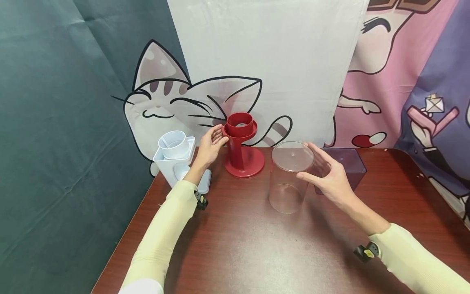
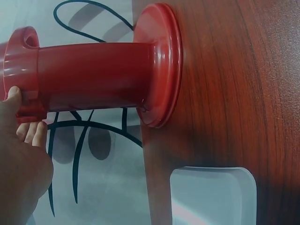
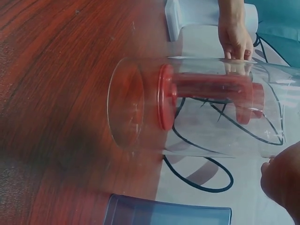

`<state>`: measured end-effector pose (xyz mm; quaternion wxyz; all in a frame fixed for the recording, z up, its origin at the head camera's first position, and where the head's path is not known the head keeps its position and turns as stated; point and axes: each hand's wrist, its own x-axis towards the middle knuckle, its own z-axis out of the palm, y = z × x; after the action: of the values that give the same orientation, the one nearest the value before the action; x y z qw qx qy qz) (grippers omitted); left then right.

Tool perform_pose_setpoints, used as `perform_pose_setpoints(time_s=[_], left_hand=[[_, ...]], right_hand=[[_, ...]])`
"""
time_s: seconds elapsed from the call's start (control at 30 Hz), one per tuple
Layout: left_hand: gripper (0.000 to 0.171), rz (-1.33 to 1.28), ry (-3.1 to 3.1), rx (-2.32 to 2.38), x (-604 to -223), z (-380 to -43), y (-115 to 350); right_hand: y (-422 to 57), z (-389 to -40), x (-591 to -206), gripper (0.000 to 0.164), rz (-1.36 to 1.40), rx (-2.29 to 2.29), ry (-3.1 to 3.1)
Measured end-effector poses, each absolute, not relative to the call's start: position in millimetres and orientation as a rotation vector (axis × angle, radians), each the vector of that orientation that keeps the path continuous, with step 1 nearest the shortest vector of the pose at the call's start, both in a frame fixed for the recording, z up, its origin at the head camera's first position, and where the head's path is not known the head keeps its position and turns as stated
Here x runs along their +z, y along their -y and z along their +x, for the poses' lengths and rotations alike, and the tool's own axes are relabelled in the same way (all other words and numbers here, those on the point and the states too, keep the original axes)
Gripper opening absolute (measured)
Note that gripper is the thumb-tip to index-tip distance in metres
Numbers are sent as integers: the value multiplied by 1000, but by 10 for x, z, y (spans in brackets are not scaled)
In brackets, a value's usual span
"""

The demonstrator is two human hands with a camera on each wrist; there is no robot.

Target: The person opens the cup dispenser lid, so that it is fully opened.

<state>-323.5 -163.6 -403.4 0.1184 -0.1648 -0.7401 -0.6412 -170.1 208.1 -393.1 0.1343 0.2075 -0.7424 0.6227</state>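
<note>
A red stand (image 1: 235,153) with a round base, an upright column and a cup-like collar on top stands near the wall. My left hand (image 1: 211,143) pinches the left side of its collar, thumb on the near side and fingers curled at the lower edge in the left wrist view. In my right hand (image 1: 332,178) is a tall clear cylinder (image 1: 288,179), gripped near its upper rim with the thumb in front. The cylinder is upright, to the right of the red stand (image 3: 211,86), which shows through it in the right wrist view.
Left of my left hand stands a white container (image 1: 167,167) with a round cup-like top, partly hidden by the forearm. A dark translucent purple box (image 1: 343,163) sits behind my right hand. The brown wooden table (image 1: 257,253) meets a cartoon-printed cloth (image 1: 279,49) at the back.
</note>
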Motion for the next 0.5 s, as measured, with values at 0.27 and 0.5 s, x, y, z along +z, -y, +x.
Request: perform_pose_setpoints(time_s=[0.27,0.5], left_hand=[[58,-486,2171,-1849,-4038,-3247,1623],[55,-468,2202,-1796,-4044,-3264,1619]], right_hand=[[-2118,-1682,-3963,84,606,1843,2128],[-2135,-1684,-3973,83,641,1895,2076]])
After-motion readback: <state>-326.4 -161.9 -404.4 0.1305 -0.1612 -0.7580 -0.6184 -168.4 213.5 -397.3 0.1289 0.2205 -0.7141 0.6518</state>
